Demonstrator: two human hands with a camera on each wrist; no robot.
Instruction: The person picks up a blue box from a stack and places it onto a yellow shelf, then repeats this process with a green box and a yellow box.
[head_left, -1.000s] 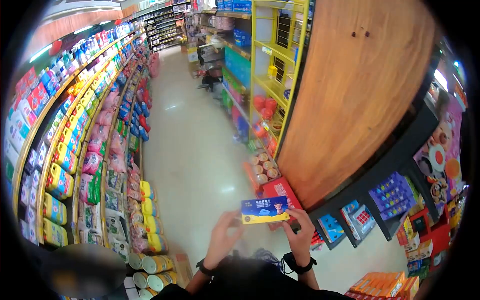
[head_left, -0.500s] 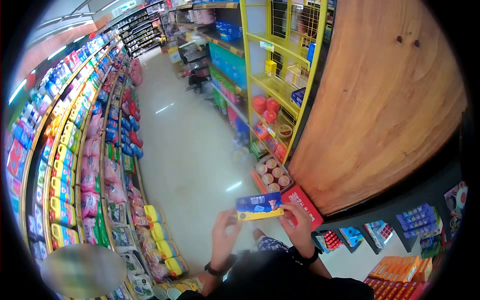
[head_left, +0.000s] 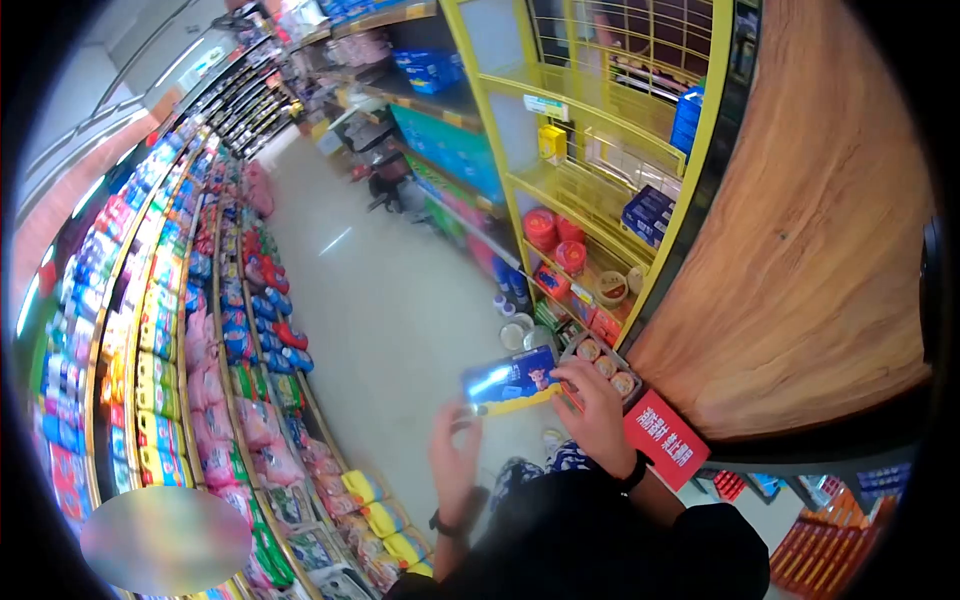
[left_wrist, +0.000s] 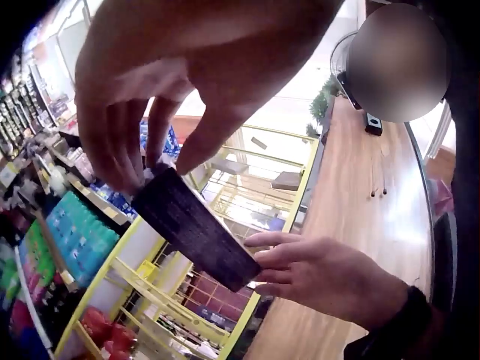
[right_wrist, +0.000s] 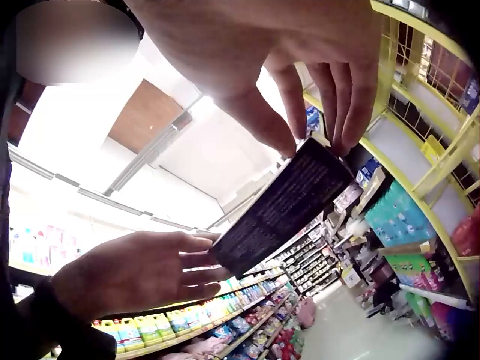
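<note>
A flat blue and yellow carton (head_left: 515, 380) with white print and a cartoon figure is held out in front of the body, a bright glare on its left half. My left hand (head_left: 457, 455) pinches its left end, with the thumb on one side and fingertips on the other, as the left wrist view shows. At the right end my right hand (head_left: 595, 415) grips it between thumb and fingers. Both wrist views show the dark printed back of the carton (left_wrist: 196, 229), tilted between the two hands.
Shelves of yellow bottles (head_left: 160, 410) and bags line the left of the aisle. A yellow rack (head_left: 520, 190) stands ahead right, beside a wooden panel (head_left: 800, 260). Below are a tray of round tubs (head_left: 600, 365) and a red box (head_left: 665, 440) with white lettering. Orange boxes (head_left: 835, 545) lie lower right.
The head view has turned and come closer to the yellow rack. The carton, still between both hands, has tilted with its right end higher, and glare now covers part of it.
</note>
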